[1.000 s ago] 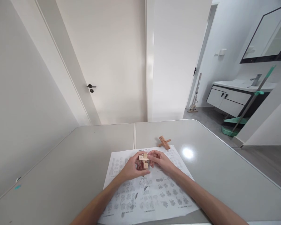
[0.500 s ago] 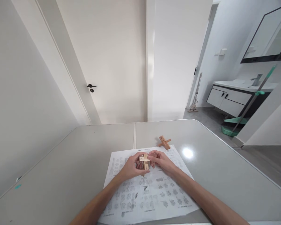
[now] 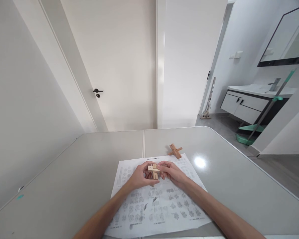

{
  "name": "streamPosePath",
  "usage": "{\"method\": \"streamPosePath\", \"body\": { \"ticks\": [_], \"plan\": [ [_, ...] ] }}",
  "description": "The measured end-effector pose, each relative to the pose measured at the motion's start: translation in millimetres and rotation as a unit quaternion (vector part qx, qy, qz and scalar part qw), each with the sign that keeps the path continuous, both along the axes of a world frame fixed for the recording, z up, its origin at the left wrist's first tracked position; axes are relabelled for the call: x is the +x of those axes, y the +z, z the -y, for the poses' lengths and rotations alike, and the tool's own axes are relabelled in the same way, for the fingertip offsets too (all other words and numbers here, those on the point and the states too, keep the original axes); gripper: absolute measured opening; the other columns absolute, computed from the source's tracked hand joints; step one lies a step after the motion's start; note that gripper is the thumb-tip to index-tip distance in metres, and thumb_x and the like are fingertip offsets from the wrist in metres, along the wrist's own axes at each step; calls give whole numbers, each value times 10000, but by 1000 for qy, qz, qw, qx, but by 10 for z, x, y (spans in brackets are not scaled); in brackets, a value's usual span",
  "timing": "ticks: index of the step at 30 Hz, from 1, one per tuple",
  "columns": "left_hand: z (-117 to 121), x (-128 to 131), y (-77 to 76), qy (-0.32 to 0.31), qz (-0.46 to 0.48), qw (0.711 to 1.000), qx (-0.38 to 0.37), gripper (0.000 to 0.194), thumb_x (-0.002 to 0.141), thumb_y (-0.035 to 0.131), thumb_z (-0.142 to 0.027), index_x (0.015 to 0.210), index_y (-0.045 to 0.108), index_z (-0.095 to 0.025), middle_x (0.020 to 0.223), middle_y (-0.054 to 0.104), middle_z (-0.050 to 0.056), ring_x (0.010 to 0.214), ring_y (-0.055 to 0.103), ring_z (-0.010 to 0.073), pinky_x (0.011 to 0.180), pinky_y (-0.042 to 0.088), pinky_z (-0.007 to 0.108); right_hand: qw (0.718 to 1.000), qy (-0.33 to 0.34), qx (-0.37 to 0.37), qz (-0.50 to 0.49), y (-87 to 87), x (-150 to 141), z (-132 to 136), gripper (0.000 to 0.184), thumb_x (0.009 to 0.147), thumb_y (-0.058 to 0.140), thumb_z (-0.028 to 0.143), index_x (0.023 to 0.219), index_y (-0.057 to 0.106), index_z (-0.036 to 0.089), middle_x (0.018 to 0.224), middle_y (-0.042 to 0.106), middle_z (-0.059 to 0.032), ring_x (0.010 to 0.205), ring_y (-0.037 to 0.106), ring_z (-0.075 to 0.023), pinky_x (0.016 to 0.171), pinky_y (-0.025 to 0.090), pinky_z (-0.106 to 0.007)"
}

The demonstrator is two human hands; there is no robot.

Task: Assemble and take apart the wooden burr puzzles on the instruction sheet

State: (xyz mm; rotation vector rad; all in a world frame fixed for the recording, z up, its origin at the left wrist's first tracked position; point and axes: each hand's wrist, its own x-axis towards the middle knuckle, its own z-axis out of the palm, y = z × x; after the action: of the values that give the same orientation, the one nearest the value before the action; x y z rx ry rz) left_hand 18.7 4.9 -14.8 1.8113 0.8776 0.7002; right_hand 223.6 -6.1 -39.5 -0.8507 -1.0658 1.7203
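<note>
Over the big paper (image 3: 169, 225), the left hand (image 3: 138, 177) and right hand (image 3: 173, 172) both hold small wooden blocks (image 3: 153, 168) tight in their fingers. Crossed sticks (image 3: 175, 151) lie just beyond.

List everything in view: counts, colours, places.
table: one, grey, foreground
printed sheet: one, white, on table
wooden cross: one, brown, sheet's far right corner
wooden pieces: several, pale, above sheet
black-handled door: one, white, beyond table
mop: one, grey, right background
sink cabinet: one, white, right background
faucet: one, silver, on cabinet
mirror: one, dark-framed, upper right
dustpan: at least one, green, right
left hand: one, bare, holding pieces
right hand: one, bare, holding pieces
</note>
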Motion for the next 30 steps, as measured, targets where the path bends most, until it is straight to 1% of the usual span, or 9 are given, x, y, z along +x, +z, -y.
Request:
{"method": "streamPosePath", "body": {
  "ticks": [6, 13, 20, 23, 27, 30],
  "plan": [
    [-43, -17, -41, -5, 15, 999, -36, 586, 656, 873, -341, 1150, 603, -178, 862, 663, 21, 735, 628, 161, 646, 530, 272, 998, -14, 52, 27, 2, -18, 5, 388, 738, 813, 515, 860, 664, 178, 575, 623, 22, 507, 524, -124, 555, 417, -275],
    [-39, -13, -25, -1, 9, 999, -44, 562, 661, 868, -357, 1130, 621, -170, 867, 680, 33, 758, 648, 181, 662, 543, 284, 993, -31, 96, 64, -12, -15, 24, 382, 785, 762, 547, 876, 641, 197, 588, 619, 29, 521, 563, -142, 567, 457, -288],
    [-67, -19, -60, -1, 18, 999, -49, 514, 669, 864, -328, 1097, 632, -163, 842, 668, 21, 739, 624, 160, 672, 526, 276, 988, -39, 128, 79, 24, -16, 39, 392, 793, 748, 563, 873, 603, 207, 630, 620, 27, 549, 579, -150, 569, 467, -292],
    [-59, -12, -53, 3, 16, 999, -47, 538, 665, 866, -330, 1114, 622, -161, 847, 654, 21, 734, 613, 153, 657, 518, 267, 988, -35, 127, 85, 30, 0, 31, 398, 793, 747, 568, 884, 598, 210, 622, 628, 27, 552, 573, -150, 583, 466, -293],
    [-31, -5, -30, 8, 5, 1000, -21, 596, 659, 866, -339, 1169, 606, -175, 852, 651, 20, 727, 616, 158, 651, 524, 276, 992, -27, 97, 78, 35, 12, 31, 399, 794, 747, 566, 888, 595, 210, 618, 642, 22, 558, 571, -148, 601, 461, -293],
    [-23, -10, -26, 6, 4, 1000, -8, 603, 657, 867, -337, 1177, 603, -185, 867, 659, 24, 744, 622, 167, 664, 531, 289, 992, -28, 92, 77, 60, -2, 40, 407, 780, 758, 569, 863, 587, 209, 609, 632, 23, 556, 567, -148, 604, 455, -296]
  ]
}}
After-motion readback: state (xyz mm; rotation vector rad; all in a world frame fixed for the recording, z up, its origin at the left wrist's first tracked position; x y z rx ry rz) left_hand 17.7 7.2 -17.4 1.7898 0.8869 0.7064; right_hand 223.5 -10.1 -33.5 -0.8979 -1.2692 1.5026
